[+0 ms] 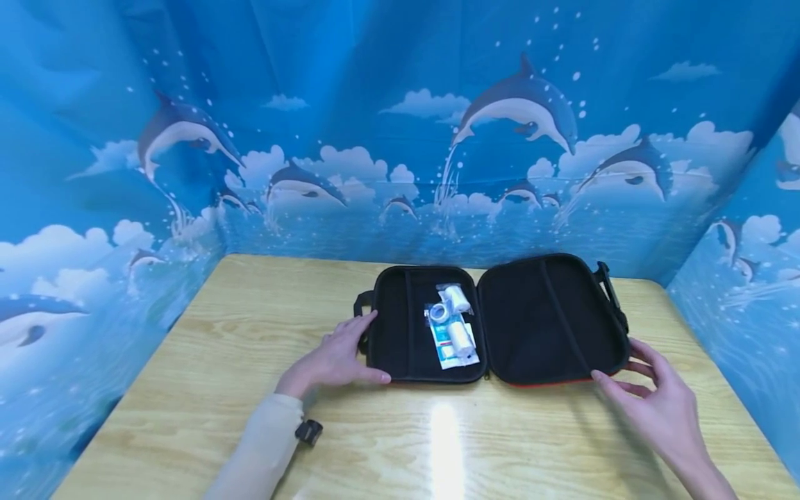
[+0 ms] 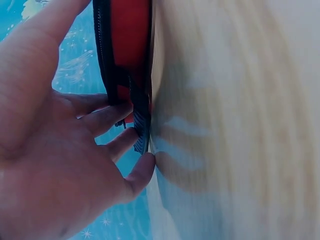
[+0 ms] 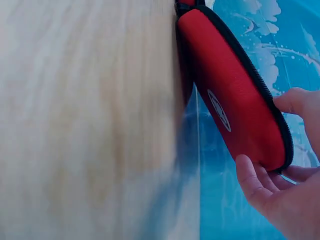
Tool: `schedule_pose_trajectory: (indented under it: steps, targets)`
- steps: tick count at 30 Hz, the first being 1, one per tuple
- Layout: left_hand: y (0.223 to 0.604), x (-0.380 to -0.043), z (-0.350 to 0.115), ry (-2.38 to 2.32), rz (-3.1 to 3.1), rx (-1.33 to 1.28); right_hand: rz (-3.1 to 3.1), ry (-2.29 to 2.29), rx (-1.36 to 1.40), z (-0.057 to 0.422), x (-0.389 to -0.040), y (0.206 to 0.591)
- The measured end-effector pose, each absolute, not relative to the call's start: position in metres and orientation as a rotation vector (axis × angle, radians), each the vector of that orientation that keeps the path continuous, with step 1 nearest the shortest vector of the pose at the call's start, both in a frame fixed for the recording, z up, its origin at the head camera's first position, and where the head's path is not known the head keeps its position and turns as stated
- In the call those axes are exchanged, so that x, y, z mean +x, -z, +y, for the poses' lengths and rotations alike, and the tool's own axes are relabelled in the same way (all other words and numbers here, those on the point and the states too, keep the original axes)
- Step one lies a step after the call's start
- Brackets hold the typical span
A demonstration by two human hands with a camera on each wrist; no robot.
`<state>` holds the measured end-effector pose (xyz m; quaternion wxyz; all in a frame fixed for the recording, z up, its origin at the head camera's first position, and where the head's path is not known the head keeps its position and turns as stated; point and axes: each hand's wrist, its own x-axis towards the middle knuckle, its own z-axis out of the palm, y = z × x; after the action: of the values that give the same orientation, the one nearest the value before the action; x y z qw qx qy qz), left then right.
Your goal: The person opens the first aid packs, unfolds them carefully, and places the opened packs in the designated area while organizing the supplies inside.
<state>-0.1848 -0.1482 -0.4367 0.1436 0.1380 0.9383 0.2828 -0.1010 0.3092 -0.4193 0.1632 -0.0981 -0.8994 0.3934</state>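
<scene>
From the head view, a soft case lies unfolded on the wooden table, its two black-lined halves side by side. The left half sits flat. The left hand rests at its outer edge, thumb by the near rim and fingers spread loosely towards the handle, probably to steady that side. The right hand grips the outer near corner of the other half between thumb and fingers, which seems meant to control how that half tilts. Two wrapped white rolls, a roll of tape and a blue and white packet lie heaped in the left half near the fold, where the raised rim should keep them in. A band crosses each lining.

In the left wrist view, the fingers are slightly bent and reach the dark handle, apparently without clasping it; how firmly they press I cannot tell. The shell beside them is red with a black zip.

In the right wrist view, the red shell is rounded and bears a pale oval badge. The end in the fingers stands off the table.
</scene>
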Motion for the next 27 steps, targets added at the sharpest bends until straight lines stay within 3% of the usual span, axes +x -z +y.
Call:
schedule_pose_trajectory:
  steps: [15,27]
  targets:
    - [0.436,-0.179,-0.15,-0.806,2.703,0.448,-2.892,-0.974,-0.288,0.328,-0.096,0.441]
    - [0.434,-0.179,-0.152,-0.841,2.673,0.435,-3.0,-0.741,-0.137,0.332,-0.102,0.44]
